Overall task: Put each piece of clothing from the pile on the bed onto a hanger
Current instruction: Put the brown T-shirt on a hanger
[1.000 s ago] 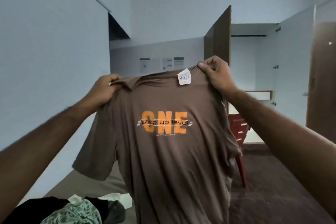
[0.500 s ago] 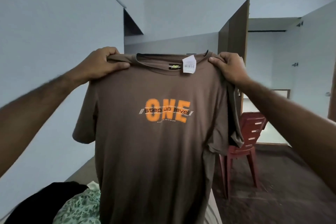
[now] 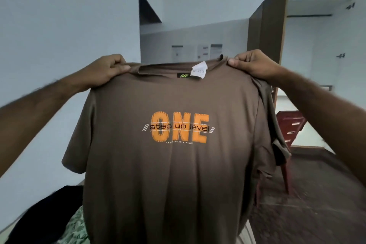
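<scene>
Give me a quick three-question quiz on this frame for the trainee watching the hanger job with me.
1. True or false: both hands grip the brown T-shirt at its shoulders.
2. Which thing hangs at the T-shirt's collar? A) a white tag B) a wooden clip C) a blue ribbon
3. Fill in: the chair showing past the T-shirt's right edge is ____ in colour.

Key
1. True: the left hand and the right hand each pinch a shoulder, holding the T-shirt up with its printed side towards the camera.
2. A: the white tag hangs beside the neck label.
3. Red.
</scene>
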